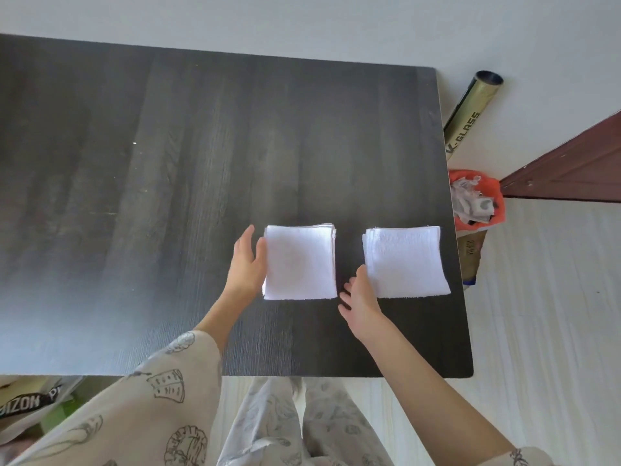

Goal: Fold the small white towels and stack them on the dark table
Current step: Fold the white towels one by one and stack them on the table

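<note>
- White terry cloth, folded into two neat squares, lies toward the near right part of the dark surface [168, 196]; the two piles sit side by side with a strip of bare wood between them.
- The left stack [300, 264] shows several layered edges along its top and right side, so it is more than one towel deep; its face is smooth and bright.
- The right stack [406, 262] has a faintly ribbed weave, layered edges at its left side, and a slightly frayed near hem; it reaches close to the surface's right edge.
- The left hand [247, 264] rests against the left stack's left side, fingers straight and relaxed, thumb lying on the cloth's edge; its grip is apart, clamped on nothing.
- The right hand [361, 302] sits in the gap, touching the near left corner of the right stack, fingers loosely spread, grip likewise apart.
- Both arms come out of pale printed sleeves.
- The surface is black-brown wood grain with a soft sheen.
- Beyond it stands a white wall; to the right, a gold roll [470, 112] printed "K-GLASS", an orange bag [477, 200] of scraps, a dark red door [571, 166] and pale plank flooring [554, 297].
</note>
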Motion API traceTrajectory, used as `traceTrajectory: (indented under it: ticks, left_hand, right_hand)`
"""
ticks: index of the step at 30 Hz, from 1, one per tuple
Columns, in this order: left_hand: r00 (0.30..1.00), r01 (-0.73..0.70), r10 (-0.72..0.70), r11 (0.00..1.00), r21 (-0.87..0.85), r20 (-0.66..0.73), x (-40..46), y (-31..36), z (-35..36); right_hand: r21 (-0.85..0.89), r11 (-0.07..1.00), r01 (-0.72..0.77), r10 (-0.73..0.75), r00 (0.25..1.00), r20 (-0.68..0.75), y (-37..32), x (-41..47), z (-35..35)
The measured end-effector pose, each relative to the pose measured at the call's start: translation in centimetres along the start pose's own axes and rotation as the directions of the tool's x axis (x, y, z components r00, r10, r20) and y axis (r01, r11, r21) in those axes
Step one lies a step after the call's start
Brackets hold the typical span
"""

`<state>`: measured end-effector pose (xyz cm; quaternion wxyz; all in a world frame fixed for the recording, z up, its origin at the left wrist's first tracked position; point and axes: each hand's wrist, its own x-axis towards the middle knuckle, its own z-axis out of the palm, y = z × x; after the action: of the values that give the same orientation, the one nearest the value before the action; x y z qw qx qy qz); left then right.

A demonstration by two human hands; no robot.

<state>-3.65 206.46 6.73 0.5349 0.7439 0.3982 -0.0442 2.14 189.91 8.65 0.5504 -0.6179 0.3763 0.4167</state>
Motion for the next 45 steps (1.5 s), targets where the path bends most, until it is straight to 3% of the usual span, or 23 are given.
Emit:
traceTrajectory:
  ticks: [3,7,10,13,16,19,22,24,32,37,39,42,44,45]
  left_hand:
    - [0.979,-0.201,0.187,0.954,0.225,0.083,3.1,3.4,-0.3]
    - [0.943,-0.275,0.128,0.818,0.506,0.306,5.3,4.6,1.4]
    - [0.957,-0.256,0.096,0.730,0.634,0.275,5.1,3.8,1.4]
    - [0.989,-0.116,0.029,0.752,0.649,0.143,3.8,2.2,0.0]
    - [0.980,0.109,-0.184,0.819,0.563,0.078,2.8,-0.2,-1.5]
    - [0.923,0.333,-0.365,0.917,0.221,0.122,3.3,-1.1,-2.5]
    - [0.934,0.338,-0.320,0.935,-0.105,0.160,3.7,-0.4,-2.4]
    - [0.930,0.326,-0.273,0.922,-0.208,0.248,3.1,0.0,-1.7]
    - [0.906,0.333,-0.215,0.895,-0.298,0.365,2.6,-0.9,-1.0]
    - [0.881,0.266,-0.187,0.955,-0.129,0.435,3.1,-1.4,-1.3]
    - [0.900,0.264,-0.209,0.960,-0.097,0.382,3.4,-1.8,-1.2]
    - [0.955,0.294,-0.284,0.939,-0.181,0.081,2.2,-1.4,-1.4]
    - [0.891,0.392,-0.435,0.882,-0.263,-0.130,1.0,-2.1,-1.7]
    - [0.836,0.476,-0.537,0.812,-0.338,-0.114,0.0,-2.5,-1.8]
  right_hand:
    - [0.137,0.977,-0.162,0.155,0.986,0.063,1.0,0.0,-0.7]
    - [0.322,0.903,-0.284,0.237,0.955,0.179,1.4,0.0,-0.4]
    - [0.399,0.869,-0.293,0.215,0.949,0.230,0.3,-0.1,0.3]
    - [0.332,0.924,-0.188,0.123,0.970,0.208,-1.0,0.2,1.1]
    - [0.225,0.973,-0.048,-0.002,0.976,0.216,-2.6,0.4,2.1]
    - [0.084,0.995,0.054,-0.067,0.984,0.162,-3.7,0.9,2.8]
    - [-0.058,0.994,0.087,-0.077,0.984,0.163,-3.9,1.8,3.1]
    - [-0.133,0.988,0.081,-0.058,0.985,0.164,-3.5,2.3,3.5]
    - [-0.284,0.957,0.055,-0.029,0.995,0.097,-2.5,2.4,5.1]
    - [-0.247,0.967,0.066,-0.033,0.990,0.137,-2.0,2.7,5.0]
    - [-0.237,0.966,0.106,-0.069,0.985,0.159,-2.4,2.6,4.4]
    - [-0.385,0.878,0.284,-0.244,0.958,0.148,-4.0,2.0,3.9]
    - [-0.521,0.742,0.422,-0.384,0.905,0.186,-5.4,1.3,4.0]
    - [-0.588,0.665,0.461,-0.400,0.884,0.241,-5.8,1.3,4.2]
